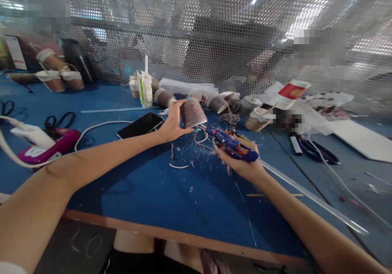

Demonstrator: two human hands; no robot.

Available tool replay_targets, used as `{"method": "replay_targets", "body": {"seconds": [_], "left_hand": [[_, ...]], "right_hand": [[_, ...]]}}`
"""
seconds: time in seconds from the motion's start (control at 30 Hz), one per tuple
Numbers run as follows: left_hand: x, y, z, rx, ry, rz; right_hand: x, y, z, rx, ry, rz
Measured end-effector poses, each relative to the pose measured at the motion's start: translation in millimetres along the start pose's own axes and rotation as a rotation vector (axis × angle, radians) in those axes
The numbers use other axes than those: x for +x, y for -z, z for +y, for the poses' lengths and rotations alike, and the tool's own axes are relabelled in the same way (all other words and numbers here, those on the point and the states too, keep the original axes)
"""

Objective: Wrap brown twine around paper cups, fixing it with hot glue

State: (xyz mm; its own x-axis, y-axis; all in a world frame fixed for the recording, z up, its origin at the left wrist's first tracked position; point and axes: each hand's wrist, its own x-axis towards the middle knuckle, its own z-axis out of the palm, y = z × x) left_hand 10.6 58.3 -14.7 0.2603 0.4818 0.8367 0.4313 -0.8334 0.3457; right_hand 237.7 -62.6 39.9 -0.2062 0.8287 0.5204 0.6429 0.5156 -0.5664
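Between the thumb and fingers of my left hand is a small cup wound with brown cord, held tilted above the blue table. My right hand grips a blue glue gun, its nozzle close to the cup's lower edge; whether they touch I cannot tell. A long clear glue stick sticks out of the gun's back end and runs over my right forearm. Loose cord hangs below the cup near the nozzle. White scraps lie scattered on the table under both hands.
A black phone lies left of my hand. A purple power strip with a white plug and cables sits at far left. Behind stand a drink carton and several cord-wrapped cups. Scissors and a white board lie right.
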Motion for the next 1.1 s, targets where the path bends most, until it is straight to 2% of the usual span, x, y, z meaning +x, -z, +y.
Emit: {"method": "replay_targets", "body": {"seconds": [0.2,0.5,1.1], "left_hand": [[-0.1,1.6,4.1,0.029,-0.014,-0.014],[-0.5,0.0,2.1,0.008,-0.041,0.004],[-0.8,-0.8,0.9,-0.032,-0.067,0.015]], "right_hand": [[-2.7,-3.0,-1.9,-0.067,-0.018,-0.044],[-1.8,-3.5,-2.9,-0.119,0.052,-0.012],[-2.7,-2.9,-5.1,-0.126,-0.016,-0.044]]}}
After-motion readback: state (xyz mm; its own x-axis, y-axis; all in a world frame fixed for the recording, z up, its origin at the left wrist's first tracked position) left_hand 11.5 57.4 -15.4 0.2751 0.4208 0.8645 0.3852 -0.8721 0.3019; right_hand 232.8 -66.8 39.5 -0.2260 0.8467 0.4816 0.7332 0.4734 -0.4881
